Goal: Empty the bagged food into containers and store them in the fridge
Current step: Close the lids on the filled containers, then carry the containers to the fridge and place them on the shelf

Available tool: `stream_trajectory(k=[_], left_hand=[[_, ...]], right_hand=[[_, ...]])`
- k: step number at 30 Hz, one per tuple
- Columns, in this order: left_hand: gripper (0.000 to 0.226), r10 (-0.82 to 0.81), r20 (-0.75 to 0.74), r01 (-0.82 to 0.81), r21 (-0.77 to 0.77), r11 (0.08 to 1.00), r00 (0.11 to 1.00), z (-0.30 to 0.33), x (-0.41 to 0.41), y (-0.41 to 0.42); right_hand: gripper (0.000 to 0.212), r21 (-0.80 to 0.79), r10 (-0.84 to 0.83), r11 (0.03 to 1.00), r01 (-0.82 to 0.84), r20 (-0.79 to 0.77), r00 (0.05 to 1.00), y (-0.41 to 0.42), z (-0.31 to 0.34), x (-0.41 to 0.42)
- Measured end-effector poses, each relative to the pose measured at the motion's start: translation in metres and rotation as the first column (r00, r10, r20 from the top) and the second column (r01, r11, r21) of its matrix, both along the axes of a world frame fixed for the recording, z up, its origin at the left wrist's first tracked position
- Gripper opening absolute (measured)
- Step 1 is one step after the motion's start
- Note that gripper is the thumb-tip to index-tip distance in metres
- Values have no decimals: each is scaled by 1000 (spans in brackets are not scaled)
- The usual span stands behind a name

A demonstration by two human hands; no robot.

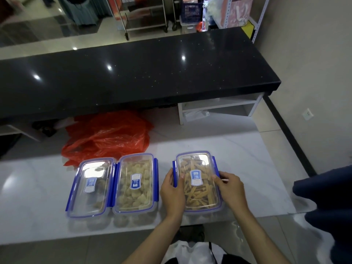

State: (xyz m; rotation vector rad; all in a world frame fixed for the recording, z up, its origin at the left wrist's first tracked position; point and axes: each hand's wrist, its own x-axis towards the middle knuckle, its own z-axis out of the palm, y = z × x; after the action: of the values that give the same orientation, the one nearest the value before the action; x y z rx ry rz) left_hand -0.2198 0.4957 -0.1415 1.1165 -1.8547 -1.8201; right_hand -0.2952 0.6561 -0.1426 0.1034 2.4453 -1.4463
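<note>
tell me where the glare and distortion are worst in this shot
Head view: ceiling lights throw bright spots on the black counter and a white sheen across the left container lid, washing out its contents; wide-angle bending curves the counter edge; the dark fabric at the right edge looks smeared.

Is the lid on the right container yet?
On. The clear lid covers the right container; both hands grip its sides. Whether clips are latched: cannot tell.
</note>
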Motion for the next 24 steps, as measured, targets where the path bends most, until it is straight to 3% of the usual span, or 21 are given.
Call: stream_trajectory(k=[4,7,11,15,19,24], left_hand=[[39,25,23,-25,-36,999,999,2,-3,0],[37,7,21,-6,-47,999,1000,5,0,3],[37,-133,38,134,-40,990,990,6,8,5],[40,-243,58,236,112,965,968,-1,15,6],[36,-299,69,280,208,937,952,3,13,4],[53,-445,-29,426,345,836,895,27,18,-1]], right_hand=[[26,141,67,989,-52,-98,993,-11,4,7],[28,156,61,987,-48,-82,995,-12,4,12],[41,3,97,995,-97,46,994,-10,1,21],[56,-122,144,985,-120,213,966,-4,-4,26],[58,-231,130,970,-82,199,971,2,-1,30],[46,-359,-51,926,114,180,982,13,20,44]])
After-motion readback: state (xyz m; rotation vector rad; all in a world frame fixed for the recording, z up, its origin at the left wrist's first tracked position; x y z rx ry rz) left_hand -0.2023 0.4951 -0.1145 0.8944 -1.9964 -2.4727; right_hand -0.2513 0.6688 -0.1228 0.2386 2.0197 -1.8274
